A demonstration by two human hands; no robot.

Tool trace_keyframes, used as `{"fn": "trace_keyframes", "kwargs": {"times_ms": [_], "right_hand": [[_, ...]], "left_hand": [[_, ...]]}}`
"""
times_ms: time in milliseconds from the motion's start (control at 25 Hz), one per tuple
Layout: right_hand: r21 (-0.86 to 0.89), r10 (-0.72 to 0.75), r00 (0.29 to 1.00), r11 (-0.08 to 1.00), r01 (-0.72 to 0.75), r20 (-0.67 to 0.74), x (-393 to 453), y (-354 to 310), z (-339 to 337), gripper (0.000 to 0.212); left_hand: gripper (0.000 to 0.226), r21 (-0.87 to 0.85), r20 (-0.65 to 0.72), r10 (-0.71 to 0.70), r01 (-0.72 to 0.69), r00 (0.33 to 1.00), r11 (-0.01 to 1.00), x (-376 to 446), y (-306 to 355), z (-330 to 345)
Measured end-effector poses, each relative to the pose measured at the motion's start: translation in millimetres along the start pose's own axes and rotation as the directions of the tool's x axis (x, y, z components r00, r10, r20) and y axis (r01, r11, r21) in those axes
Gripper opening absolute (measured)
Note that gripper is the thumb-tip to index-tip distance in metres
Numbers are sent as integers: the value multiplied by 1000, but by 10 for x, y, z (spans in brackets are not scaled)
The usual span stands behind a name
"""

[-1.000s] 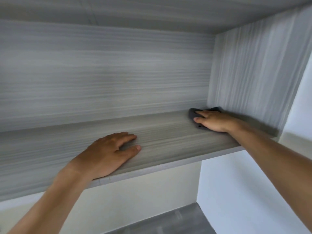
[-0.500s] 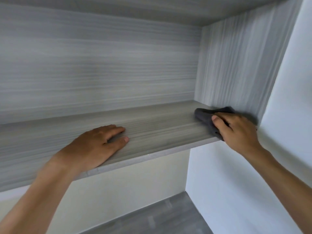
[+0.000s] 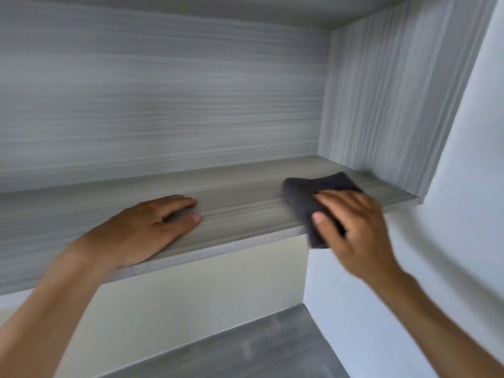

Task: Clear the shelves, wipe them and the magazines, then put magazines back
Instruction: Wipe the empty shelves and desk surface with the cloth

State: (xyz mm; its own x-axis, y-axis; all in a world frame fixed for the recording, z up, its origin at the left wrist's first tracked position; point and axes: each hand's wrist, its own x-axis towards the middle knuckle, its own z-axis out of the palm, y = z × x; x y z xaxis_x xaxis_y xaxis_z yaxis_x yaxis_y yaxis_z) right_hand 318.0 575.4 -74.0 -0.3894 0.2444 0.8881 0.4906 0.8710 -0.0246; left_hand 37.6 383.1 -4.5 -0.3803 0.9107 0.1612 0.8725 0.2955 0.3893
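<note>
Step in hand: the wiping of the shelf (image 3: pixel 245 192) is judged to be under way; no magazines are seen on it, so clearing appears done here.
Right hand (image 3: pixel 351 225): a dark grey cloth (image 3: pixel 302 195) is pressed onto the shelf under spread fingers, with the thumb laid across it; how far the fingers curl round it cannot be told through the blur.
Left hand (image 3: pixel 147 227): it is laid flat on the shelf board near the front edge, fingers straight, and nothing is held.
Cloth position: it lies at the front of the shelf on the right, one corner hanging over the front edge, apart from the side panel (image 3: pixel 381 105).
Change: a second ago the cloth was tucked deep in the right rear corner; it has since been drawn forward and leftward to the front edge. The left hand has been kept in its bracing place.
Meaning: the corner is taken as covered; the middle and left of the board are judged still to be wiped.
Magazines: none are in view.
</note>
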Motion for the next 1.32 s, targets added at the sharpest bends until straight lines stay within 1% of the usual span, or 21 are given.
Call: {"fn": "trace_keyframes", "kwargs": {"times_ms": [120,200,280,360,440,520,560,640,720,760,800,840,880,920,960,1000,1080,1160,1200,1280,1320], "right_hand": [[-105,223,974,971,-217,51,48,611,-215,56],[-168,278,960,948,-270,26,61,513,-190,56],[-106,223,974,970,-219,29,79,-41,-68,46],[8,126,987,992,-127,98,122,-756,105,39],[80,49,986,995,-62,158,169,-1361,233,37],[136,-3,977,990,-27,211,212,-1580,243,38],[166,-25,973,986,-13,228,225,-1512,226,38],[188,-36,977,982,-4,211,211,-1182,150,40],[132,-9,985,991,-14,172,211,-719,61,42],[94,44,982,994,-62,186,242,-459,15,42],[56,143,959,985,-161,244,289,-207,-44,40],[9,276,901,955,-296,335,354,4,-125,39],[-44,402,807,903,-427,432,423,165,-201,38],[-111,487,709,855,-507,511,487,263,-246,41],[-198,533,624,828,-525,571,555,245,-256,48],[-281,543,577,829,-483,610,626,152,-223,56],[-328,480,555,875,-355,680,807,-206,-36,69],[-251,373,559,925,-284,741,951,-698,160,72],[-184,301,575,950,-254,760,978,-924,241,68],[-13,139,597,977,-211,790,925,-1292,278,56],[69,85,596,971,-231,799,902,-1367,253,50]], "left_hand": [[70,13,-1,5,-5,1000,1000,0,6,4],[66,10,3,-1,1,1000,1000,13,6,-5],[57,0,13,-8,8,1000,1000,18,-5,-8],[41,-14,9,-26,26,1000,1000,21,3,-8],[25,-41,-14,-31,30,999,999,-3,42,-5],[28,-72,-46,-29,25,999,997,-32,65,-16],[29,-65,-57,-46,43,997,997,-38,76,-13],[37,19,-68,-110,112,992,994,-40,58,-14],[49,120,-3,-122,122,992,985,-48,-6,-38],[52,162,47,-110,101,993,982,-51,-39,-67],[55,197,103,-95,73,990,978,-64,-80,-104],[57,227,155,-76,39,985,973,-77,-132,-147],[60,254,197,-54,2,979,967,-83,-178,-182],[61,278,224,-33,-31,974,960,-86,-213,-205],[62,295,239,-9,-64,971,953,-88,-253,-222],[63,306,253,17,-97,967,947,-80,-285,-229],[68,294,313,69,-166,947,941,-58,-338,-254],[74,237,384,139,-243,913,941,-54,-425,-304],[75,199,393,177,-272,902,942,-69,-463,-332],[71,124,351,243,-302,904,945,-111,-543,-362],[68,93,320,267,-310,909,946,-123,-571,-371]]}}
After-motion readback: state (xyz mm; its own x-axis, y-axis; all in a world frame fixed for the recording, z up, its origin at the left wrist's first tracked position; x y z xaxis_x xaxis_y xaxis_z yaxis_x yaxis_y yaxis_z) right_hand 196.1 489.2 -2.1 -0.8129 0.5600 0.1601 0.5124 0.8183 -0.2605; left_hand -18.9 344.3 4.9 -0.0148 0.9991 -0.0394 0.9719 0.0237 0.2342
